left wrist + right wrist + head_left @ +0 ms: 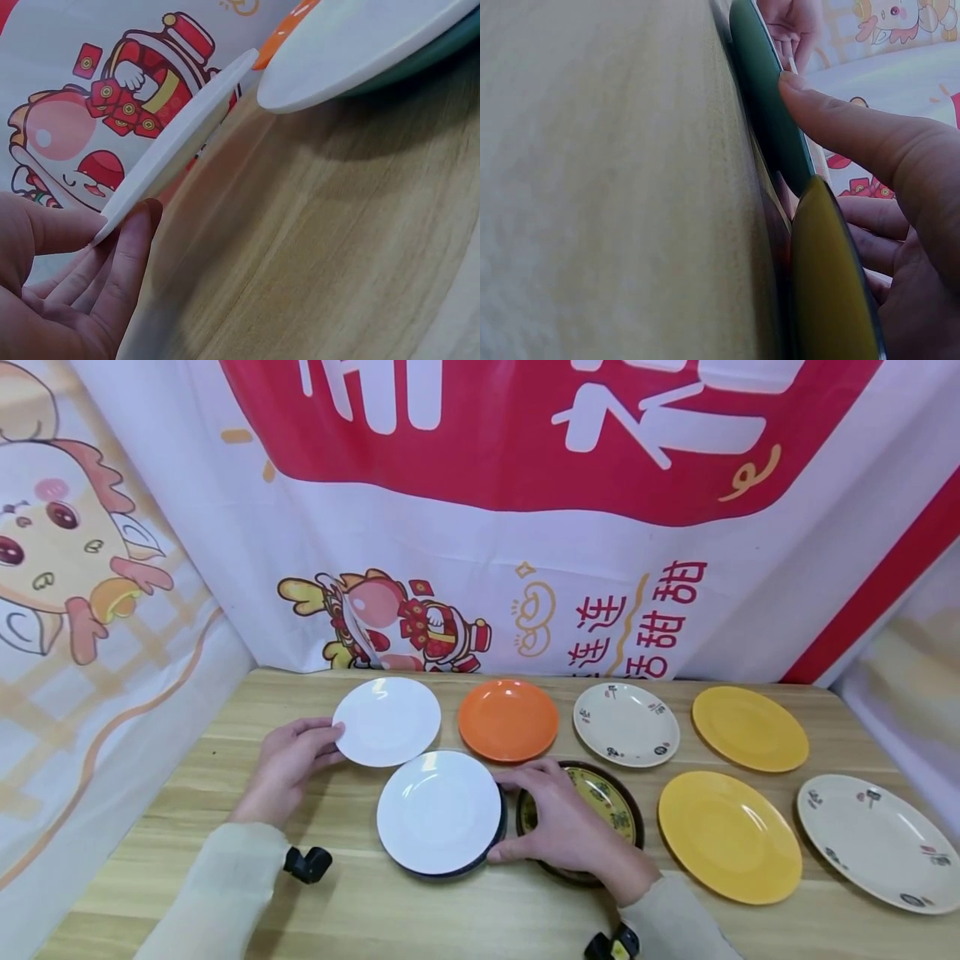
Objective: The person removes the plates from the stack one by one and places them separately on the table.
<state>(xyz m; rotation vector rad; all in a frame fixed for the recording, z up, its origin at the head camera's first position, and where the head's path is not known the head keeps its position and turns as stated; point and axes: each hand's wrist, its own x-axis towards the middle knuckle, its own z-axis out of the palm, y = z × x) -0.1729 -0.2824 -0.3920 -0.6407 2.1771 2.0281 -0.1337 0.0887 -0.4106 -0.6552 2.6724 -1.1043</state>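
Note:
At the back left, my left hand [296, 760] pinches the left rim of a white plate [387, 720]. In the left wrist view this white plate [176, 146] is tilted, with the thumb on one face and fingers under the other. A second white plate [439, 812] lies on a dark green plate [769, 101], whose rim shows beneath it. My right hand [558, 818] is at the right edge of that stack, thumb and fingers spread along it; the thumb [832, 116] touches the rim. Under this hand sits a brown-rimmed plate [615, 797] with a yellow pattern, partly hidden.
An orange plate [508, 720] and a cream patterned plate [626, 724] stand along the back. Two yellow plates [750, 728] and a larger cream patterned plate [881, 843] are to the right. A printed cloth [510, 593] hangs behind the wooden table [360, 910].

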